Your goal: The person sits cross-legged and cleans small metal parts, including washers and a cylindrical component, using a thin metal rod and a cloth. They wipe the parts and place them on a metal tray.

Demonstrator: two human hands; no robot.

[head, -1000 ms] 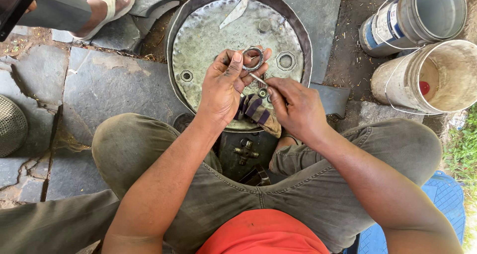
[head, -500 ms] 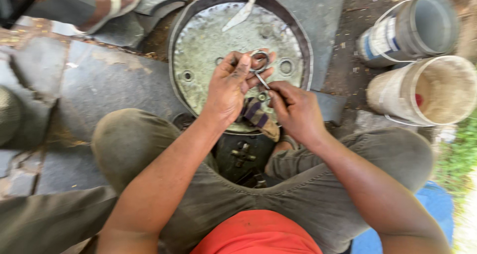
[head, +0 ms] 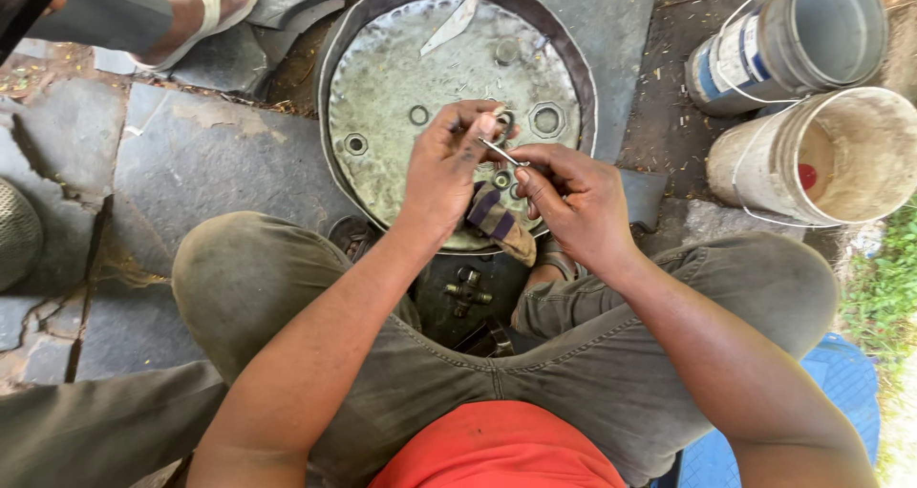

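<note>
A thin metal pin is pinched at its lower end between the thumb and fingertips of the right hand, while the left hand closes its fingers around a small metal ring at the pin's upper end — the two hands meet so each can steady one part against the other. A striped rag hangs from under the left hand's palm, seemingly kept close for wiping. All this is held just above the near edge of a round, dented metal lid lying flat on the ground like a workbench; a pale blade-like tool rests at its far edge. The person sits with knees spread in grey trousers, a dark metal part between the legs. Two worn buckets stand beyond the lid's right edge, and someone else's sandalled foot rests beyond its far-left edge on stone slabs.
</note>
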